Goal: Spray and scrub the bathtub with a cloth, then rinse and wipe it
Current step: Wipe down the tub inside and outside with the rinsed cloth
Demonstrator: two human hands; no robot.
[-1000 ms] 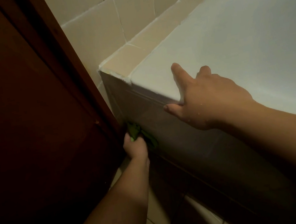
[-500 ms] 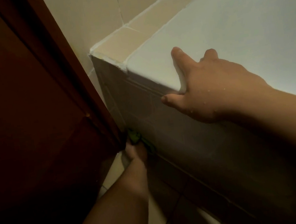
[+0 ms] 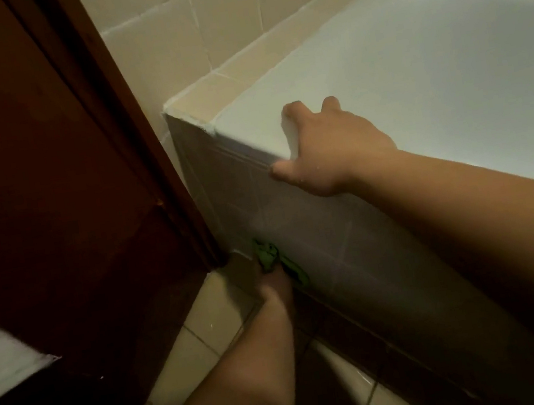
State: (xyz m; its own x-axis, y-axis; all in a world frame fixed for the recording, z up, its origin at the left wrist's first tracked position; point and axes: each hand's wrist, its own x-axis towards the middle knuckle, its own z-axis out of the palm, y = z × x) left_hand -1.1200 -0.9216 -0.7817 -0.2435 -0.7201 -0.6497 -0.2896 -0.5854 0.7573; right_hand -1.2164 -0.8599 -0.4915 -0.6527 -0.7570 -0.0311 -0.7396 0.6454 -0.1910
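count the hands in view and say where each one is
2. The left hand is low at the tub's front corner, gripping the green cloth against the tiled panel. The right hand rests on the bathtub rim.

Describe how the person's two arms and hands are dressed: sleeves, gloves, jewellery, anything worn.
Both forearms are bare as far as the frame shows; no sleeves are visible. The left hand and right hand wear no gloves, and no ring, watch or bracelet shows. Small droplets speckle the right hand.
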